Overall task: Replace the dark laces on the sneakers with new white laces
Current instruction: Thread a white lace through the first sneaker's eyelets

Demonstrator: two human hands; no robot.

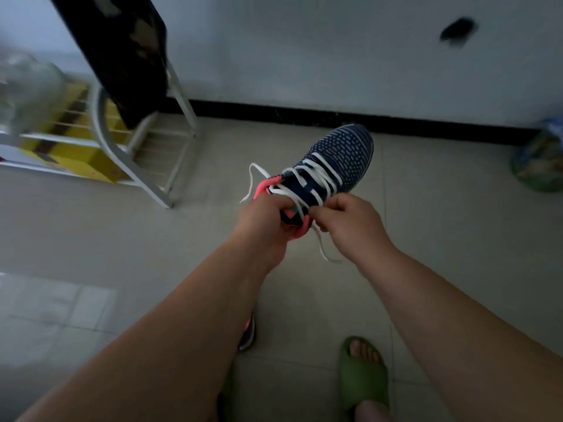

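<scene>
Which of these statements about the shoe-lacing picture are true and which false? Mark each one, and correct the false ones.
1. The navy knit sneaker with the pink collar is held up off the floor. True.
2. Dark laces run through the held sneaker's eyelets. False: a white flat lace crosses them.
3. The right hand pinches the white lace. True.
4. The left hand hangs idle at the side. False: it grips the sneaker's heel end.
5. The foot at the bottom wears a green slide sandal. True.
</scene>
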